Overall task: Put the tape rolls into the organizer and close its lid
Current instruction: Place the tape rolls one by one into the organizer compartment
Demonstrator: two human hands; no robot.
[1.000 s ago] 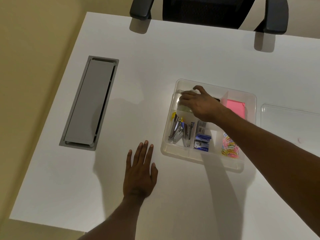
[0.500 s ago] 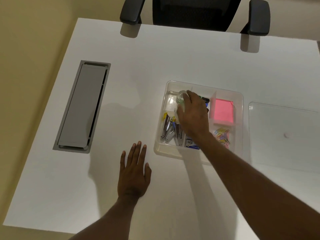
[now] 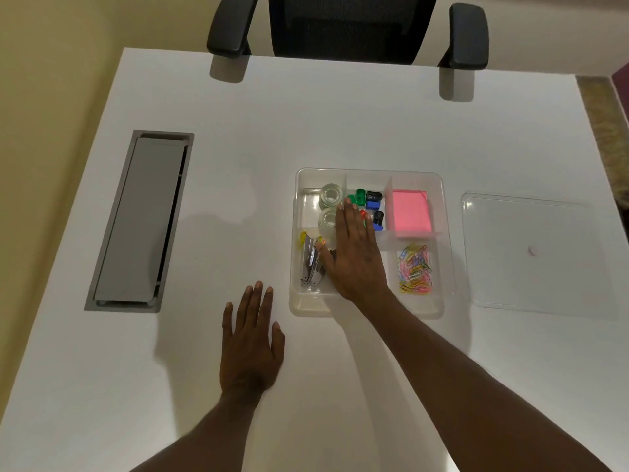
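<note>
Tape rolls (image 3: 330, 206): both in the organizer's (image 3: 369, 172) far-left compartment.
Right hand (image 3: 355, 257): we hover it flat, empty, above the organizer.
Left hand (image 3: 250, 342): flat on the desk, empty.
Lid (image 3: 534, 253): we judge it next.

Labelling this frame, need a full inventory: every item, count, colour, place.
desk: 1, white, fills the view
organizer: 1, clear, desk centre-right, open
tape rolls: 2, clear, far-left compartment
sharpeners: several, green, blue, black, red, far-middle compartment, partly hidden
sticky notes: 1 pad, pink, far-right compartment
paper clips: a pile, mixed colours, near-right compartment
metal tools: several, silver, near-left compartment, kind unclear
lid: 1, clear, flat on the desk right of the organizer
cable hatch: 1, grey, left in the desk
chair: 1, black, far side
left hand: flat on the desk, empty
right hand: open, over the organizer, empty
</note>
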